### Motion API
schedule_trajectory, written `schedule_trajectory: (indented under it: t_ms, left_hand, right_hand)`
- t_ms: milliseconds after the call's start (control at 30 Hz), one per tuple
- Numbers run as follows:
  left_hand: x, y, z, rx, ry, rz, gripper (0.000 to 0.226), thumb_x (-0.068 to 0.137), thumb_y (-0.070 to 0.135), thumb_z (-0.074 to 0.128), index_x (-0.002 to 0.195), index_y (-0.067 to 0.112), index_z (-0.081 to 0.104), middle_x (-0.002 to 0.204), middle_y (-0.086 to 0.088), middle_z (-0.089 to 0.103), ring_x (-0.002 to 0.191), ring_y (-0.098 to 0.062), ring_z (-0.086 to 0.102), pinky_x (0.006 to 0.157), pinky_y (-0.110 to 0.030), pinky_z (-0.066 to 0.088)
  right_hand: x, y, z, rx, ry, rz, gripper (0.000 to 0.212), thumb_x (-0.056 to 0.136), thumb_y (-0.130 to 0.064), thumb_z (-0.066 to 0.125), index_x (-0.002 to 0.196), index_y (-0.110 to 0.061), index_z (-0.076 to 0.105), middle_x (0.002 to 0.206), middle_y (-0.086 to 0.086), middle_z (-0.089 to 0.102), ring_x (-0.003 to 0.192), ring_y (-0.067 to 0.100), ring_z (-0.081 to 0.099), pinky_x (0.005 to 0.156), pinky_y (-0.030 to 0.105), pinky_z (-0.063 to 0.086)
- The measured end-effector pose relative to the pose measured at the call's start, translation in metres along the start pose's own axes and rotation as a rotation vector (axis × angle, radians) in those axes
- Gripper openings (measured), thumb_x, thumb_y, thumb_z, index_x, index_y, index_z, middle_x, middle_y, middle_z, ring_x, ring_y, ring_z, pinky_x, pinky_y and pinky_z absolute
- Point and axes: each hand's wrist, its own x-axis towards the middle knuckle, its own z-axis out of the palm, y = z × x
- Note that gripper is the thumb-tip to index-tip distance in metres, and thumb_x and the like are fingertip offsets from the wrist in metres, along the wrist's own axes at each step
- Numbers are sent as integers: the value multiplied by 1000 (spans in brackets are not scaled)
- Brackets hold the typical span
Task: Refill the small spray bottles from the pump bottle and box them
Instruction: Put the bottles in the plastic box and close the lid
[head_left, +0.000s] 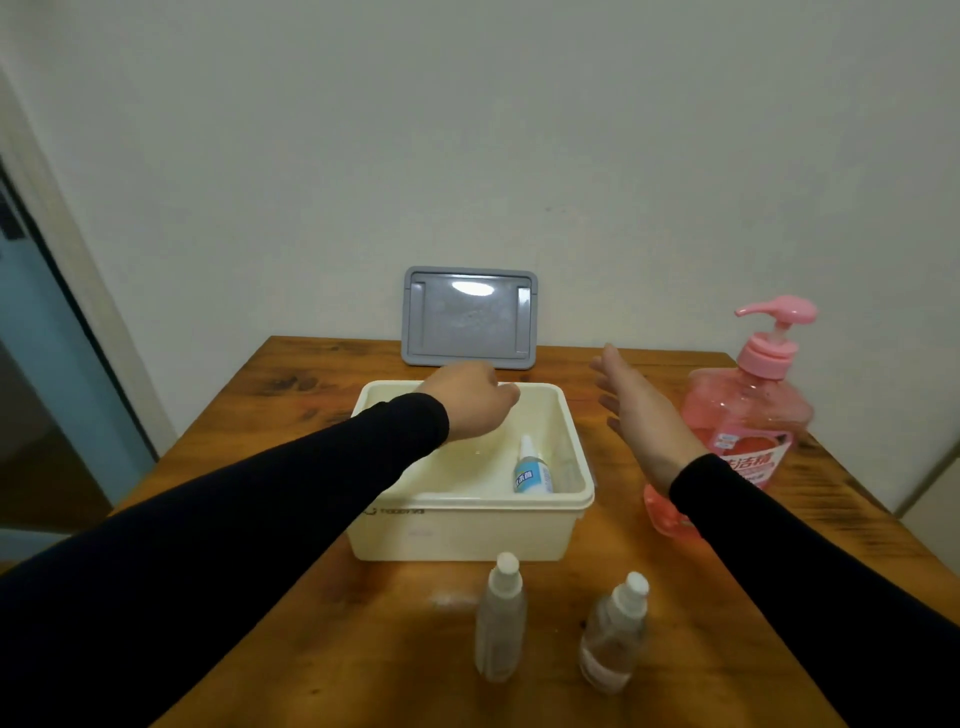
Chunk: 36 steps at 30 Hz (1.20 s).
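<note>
A cream plastic box (457, 530) stands open in the middle of the wooden table. A small bottle with a blue label (531, 470) lies inside it at the right. My left hand (470, 402) hovers over the box's back half, fingers curled down; whether it holds anything is hidden. My right hand (641, 410) is flat and open between the box and the pink pump bottle (748, 410). Two small clear spray bottles, one tall (501, 618) and one rounder (615, 636), stand upright in front of the box.
The grey lid (469, 317) leans upright against the wall behind the box. A pink object (665, 512) lies under my right forearm. The table (291, 405) ends close on the left and right; a door frame is at far left.
</note>
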Motion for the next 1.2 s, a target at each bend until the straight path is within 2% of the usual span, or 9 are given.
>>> schedule_trajectory:
  t_ms: [67, 167, 333, 433, 533, 667, 933, 1067, 1200]
  left_hand:
    - [-15, 0, -11, 14, 70, 66, 36, 97, 39, 42, 105, 9, 61, 99, -7, 62, 91, -22, 57, 76, -32, 45]
    - [-42, 0, -23, -9, 160, 143, 38, 97, 39, 42, 112, 10, 61, 103, -7, 64, 94, -21, 59, 78, -33, 47]
    - [-90, -3, -29, -20, 219, 190, 36, 97, 39, 42, 111, 13, 62, 105, -5, 65, 95, -20, 59, 81, -33, 48]
    - [-112, -8, -26, -62, 211, 189, 35, 97, 40, 42, 118, 18, 59, 107, 2, 63, 97, -15, 58, 85, -31, 49]
    - [-131, -15, -19, -97, 201, 191, 37, 96, 43, 42, 120, 20, 59, 107, 3, 63, 94, -12, 58, 80, -29, 50]
    - [-150, -22, -5, -110, 186, 171, 48, 94, 51, 44, 130, 21, 53, 123, 4, 60, 105, -11, 55, 89, -27, 46]
    - [-180, -33, 36, -192, 56, 110, 67, 80, 51, 68, 136, 23, 45, 120, 4, 56, 104, -11, 54, 88, -26, 49]
    - [-181, -36, 54, -232, 31, 113, 58, 76, 41, 75, 127, 27, 49, 118, 7, 59, 102, -10, 56, 89, -28, 49]
    - [-180, -36, 65, -273, 35, 114, 45, 81, 33, 72, 119, 28, 49, 115, 9, 59, 100, -10, 56, 86, -25, 47]
  right_hand:
    - [-9, -6, -2, -10, -7, -27, 61, 96, -58, 26, 148, -26, 31, 153, -3, 33, 139, 15, 32, 116, 40, 25]
    - [-26, -15, -8, -52, -13, -69, 58, 99, -52, 26, 148, -23, 30, 153, -1, 32, 139, 16, 31, 116, 40, 25]
    - [-60, -28, -15, -24, 4, -82, 59, 99, -52, 28, 147, -20, 34, 152, 2, 34, 138, 17, 34, 112, 35, 26]
    - [-76, -31, -18, -62, 1, -104, 56, 100, -50, 27, 147, -20, 32, 153, 2, 33, 138, 18, 33, 112, 35, 26]
    - [-96, -32, -20, -86, 3, -120, 56, 100, -49, 26, 148, -20, 30, 153, 1, 32, 139, 18, 32, 112, 34, 26]
    - [-115, -35, -21, -144, 3, -145, 54, 102, -45, 23, 149, -20, 27, 154, 2, 30, 140, 19, 31, 111, 33, 25]
    - [-140, -37, -22, -215, 14, -168, 53, 102, -45, 21, 149, -20, 26, 154, 3, 30, 140, 20, 31, 111, 34, 25]
    - [-145, -36, -21, -183, 20, -153, 57, 100, -51, 22, 148, -22, 29, 154, 1, 32, 140, 17, 31, 110, 32, 24]
    - [-144, -35, -22, -193, 25, -141, 56, 100, -50, 23, 147, -21, 31, 153, 2, 33, 139, 17, 32, 110, 31, 24]
